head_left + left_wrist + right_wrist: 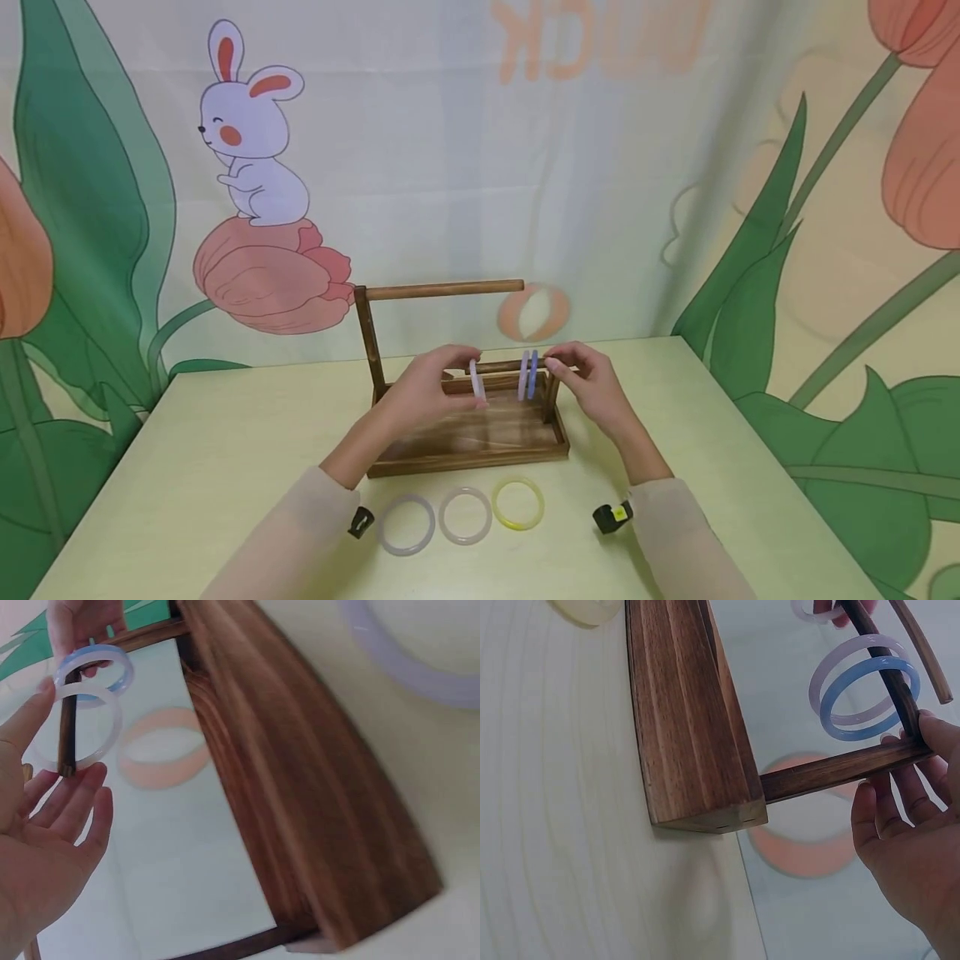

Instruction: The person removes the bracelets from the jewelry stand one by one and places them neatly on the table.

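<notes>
My left hand [431,387] pinches a whitish bangle [476,382] between thumb and fingers, at the free end of the lower bar [498,367] of a brown wooden stand [468,462]. Farther along that bar hang a pale lilac bangle [522,377] and a blue bangle [532,375], close together. The right hand [596,383] grips the stand where the lower bar meets its short right post [847,766]. In the right wrist view its thumb lies on the bar's end and its fingers curl behind the post.
Three bangles lie on the table before the stand: a lavender bangle [381,533], a pinkish-grey bangle [465,542] and a yellow bangle [517,527]. A taller upper bar [446,290] juts rightward from the left post [369,333]. Behind the table hangs a printed curtain [420,167].
</notes>
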The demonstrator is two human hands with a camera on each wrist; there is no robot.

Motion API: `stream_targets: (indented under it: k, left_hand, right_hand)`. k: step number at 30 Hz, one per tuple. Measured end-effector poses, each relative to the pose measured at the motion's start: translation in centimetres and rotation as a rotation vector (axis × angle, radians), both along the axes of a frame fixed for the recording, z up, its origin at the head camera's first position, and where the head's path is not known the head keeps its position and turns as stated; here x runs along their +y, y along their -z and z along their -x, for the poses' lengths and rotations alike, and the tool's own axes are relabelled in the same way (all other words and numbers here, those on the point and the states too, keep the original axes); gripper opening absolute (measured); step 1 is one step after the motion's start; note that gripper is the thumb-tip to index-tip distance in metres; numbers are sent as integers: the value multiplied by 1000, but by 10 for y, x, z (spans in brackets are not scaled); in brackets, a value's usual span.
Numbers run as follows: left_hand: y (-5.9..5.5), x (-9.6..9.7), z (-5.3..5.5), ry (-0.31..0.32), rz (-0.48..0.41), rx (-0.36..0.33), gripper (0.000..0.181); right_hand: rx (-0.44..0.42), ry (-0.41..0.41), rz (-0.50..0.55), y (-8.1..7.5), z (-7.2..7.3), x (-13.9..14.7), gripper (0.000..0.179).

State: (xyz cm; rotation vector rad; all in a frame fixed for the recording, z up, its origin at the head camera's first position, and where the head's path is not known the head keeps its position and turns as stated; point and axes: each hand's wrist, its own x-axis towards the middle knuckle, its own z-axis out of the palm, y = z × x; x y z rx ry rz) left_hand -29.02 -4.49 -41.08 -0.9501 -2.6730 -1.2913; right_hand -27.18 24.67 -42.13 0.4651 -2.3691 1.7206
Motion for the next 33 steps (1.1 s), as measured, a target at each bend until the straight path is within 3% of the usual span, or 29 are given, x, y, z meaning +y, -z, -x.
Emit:
stream_targets:
  k: [3,8,13,23,33]
  left_hand:
    - [3,-9,-3,-17,-53,-20,67]
    - [1,-23,-7,-28,-94,-4,64]
    - [-2,-38,-10,-23,-71,5,62]
    - [0,-65,-14,-7,-12,-74,57]
    - [1,-81,-41,48,33,-110,62]
  right_hand:
    - [5,-5,-7,0,1,0,23]
    - [20,3,-10,15,13,4,23]
    - [26,16,-7,24,18,7,24]
    - [41,21,4,27,20,9,25]
    - [33,-5,29,28,22,10,23]
